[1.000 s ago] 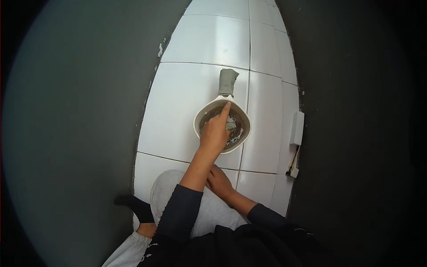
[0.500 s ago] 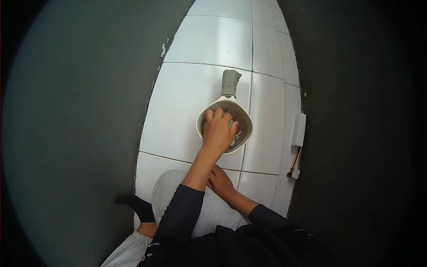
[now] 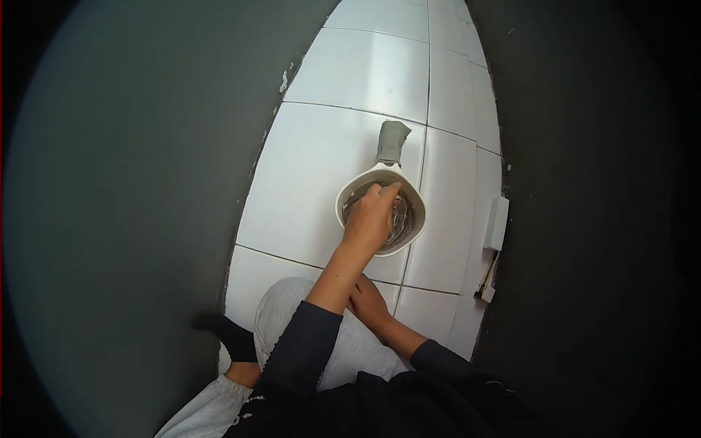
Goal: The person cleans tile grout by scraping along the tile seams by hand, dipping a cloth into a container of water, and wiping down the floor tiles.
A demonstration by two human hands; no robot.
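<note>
A white, rounded-square pot with a dark interior stands on the tiled floor. Grey-green cloth is wrapped around its handle, which points away from me. My left hand reaches into the pot with its fingers curled downward, and whatever lies between the fingertips is hidden. Thin whitish strands or glints show inside, to the right of that hand. By my knee, my right hand rests beneath my left forearm, its fingers mostly hidden.
White glossy tiles run between two dark side areas. A white box-like piece lies at the right edge, with a thin dark item below it. My grey-clad knee is near the pot at the lower left.
In the pot, my left hand has gone from a pointing finger to spread fingers, then to a curled grip. The grey-green piece seen under it is now hidden. The view has shifted slightly.
</note>
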